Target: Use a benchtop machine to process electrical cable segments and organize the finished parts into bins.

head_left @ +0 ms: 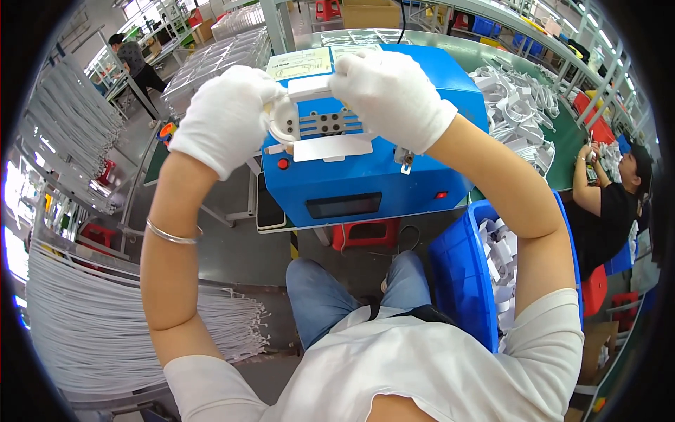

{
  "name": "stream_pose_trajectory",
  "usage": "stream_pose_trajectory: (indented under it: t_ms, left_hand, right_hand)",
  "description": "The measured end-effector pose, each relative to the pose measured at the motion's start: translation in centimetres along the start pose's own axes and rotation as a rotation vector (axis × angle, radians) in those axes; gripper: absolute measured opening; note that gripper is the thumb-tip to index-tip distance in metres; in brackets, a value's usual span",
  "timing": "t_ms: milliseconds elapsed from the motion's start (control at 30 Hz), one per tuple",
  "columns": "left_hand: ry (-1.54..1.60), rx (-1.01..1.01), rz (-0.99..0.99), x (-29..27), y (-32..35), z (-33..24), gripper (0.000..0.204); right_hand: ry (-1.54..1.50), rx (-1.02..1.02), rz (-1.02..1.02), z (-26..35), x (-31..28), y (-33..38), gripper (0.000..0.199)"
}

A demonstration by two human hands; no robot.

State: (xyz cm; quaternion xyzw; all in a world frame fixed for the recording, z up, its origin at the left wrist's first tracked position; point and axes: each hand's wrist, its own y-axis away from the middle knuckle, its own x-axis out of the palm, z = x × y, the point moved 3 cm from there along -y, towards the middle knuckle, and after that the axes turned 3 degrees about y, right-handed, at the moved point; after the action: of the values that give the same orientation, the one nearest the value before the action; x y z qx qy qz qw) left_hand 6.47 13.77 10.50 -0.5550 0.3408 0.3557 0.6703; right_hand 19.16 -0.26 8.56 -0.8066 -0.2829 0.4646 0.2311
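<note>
both hands gloved in white, raised over the top of the blue machine [373,162]. my left hand [228,116] is curled closed around a coiled white cable [275,130], the loop showing at the edge of the glove, pressed against the left side of the machine's upper face. my right hand [394,95] is bent down with fingers pinched on a white flat piece [309,88] lying along the top edge of the machine; how firm the pinch is i cannot tell, fingertips hidden behind the glove.

just below the hands: a dark slotted fixture [325,124] on the machine face, and under it a white plate [332,148]. a red button [283,164] sits at the left of the face, a dark display window [344,205] lower down.

silver bangle [172,235] on my left forearm. blue bin [467,274] with white pieces beside my right knee. bundles of white cables [126,323] laid flat at my left. green table [562,141] to the right carries a heap of white coiled cables [517,105]; another person [608,204] in black sits at it. a red stool [365,233] stands under the machine.
</note>
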Motion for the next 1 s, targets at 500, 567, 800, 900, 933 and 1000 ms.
stream_pose_trajectory:
  t_ms: [500, 567, 800, 900, 933, 1000]
  left_hand:
    - [0.106, -0.008, -0.425, 3.2, -0.5, -1.6, 0.011]
    - [0.081, -0.027, -0.438, 3.3, -0.3, -1.3, 0.009]
    - [0.006, -0.074, -0.473, 2.9, -0.9, -0.9, 0.028]
    - [0.045, -0.218, -0.225, 2.9, -1.2, -0.6, 0.041]
    - [0.147, -0.207, -0.143, 3.4, -1.3, -0.2, 0.039]
    - [0.250, -0.193, -0.067, 3.9, -1.4, -0.1, 0.036]
  right_hand:
    - [-0.687, 0.492, 0.565, -5.5, 4.8, -0.4, 0.035]
    - [-0.825, 0.644, 0.499, -4.3, 3.9, -0.2, 0.037]
    - [-0.898, 0.608, 0.238, -1.8, 2.3, -1.2, 0.020]
    - [-0.819, 0.563, 0.232, -1.3, 1.7, -1.3, 0.010]
    - [-0.819, 0.558, 0.236, -1.2, 1.8, -1.1, 0.010]
    - [-0.616, 0.245, 0.028, -1.0, 1.2, -1.1, 0.005]
